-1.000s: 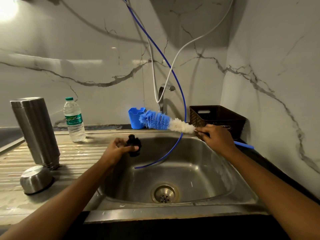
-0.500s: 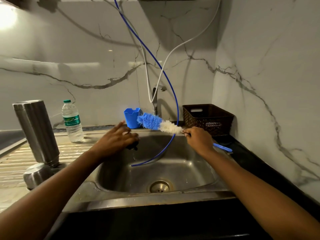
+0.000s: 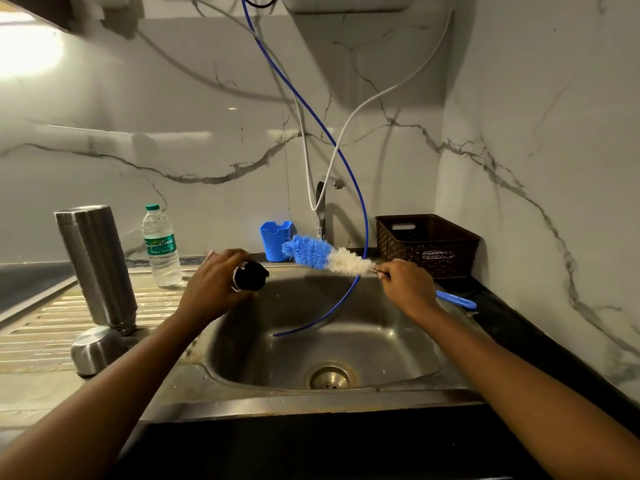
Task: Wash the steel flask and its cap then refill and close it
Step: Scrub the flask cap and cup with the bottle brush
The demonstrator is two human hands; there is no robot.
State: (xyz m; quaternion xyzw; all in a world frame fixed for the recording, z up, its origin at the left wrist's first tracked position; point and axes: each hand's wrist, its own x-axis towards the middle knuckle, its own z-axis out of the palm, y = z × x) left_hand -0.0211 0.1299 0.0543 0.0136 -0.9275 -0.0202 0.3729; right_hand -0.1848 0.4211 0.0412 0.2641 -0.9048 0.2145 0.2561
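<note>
Over the sink [image 3: 277, 403] basin: left hand [image 3: 214, 282] grips the black cap [image 3: 251, 275], kept above the bowl, probably so drips fall in. Right hand [image 3: 405, 285] pinches the bottle brush [image 3: 322, 254] by its stem, bristles pointing toward the cap; scrubbing looks next. On the drainboard to the left: steel cup [image 3: 95, 348] inverted, steel flask [image 3: 95, 265] standing on end, set aside. Against the wall: water bottle [image 3: 161, 247], basket [image 3: 426, 244].

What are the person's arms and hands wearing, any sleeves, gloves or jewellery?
Nothing is worn that shows. The left forearm and right forearm are bare right to the frame's lower edge, with no sleeve in view. The left hand and right hand are ungloved, and no watch, bracelet or ring is visible.
</note>
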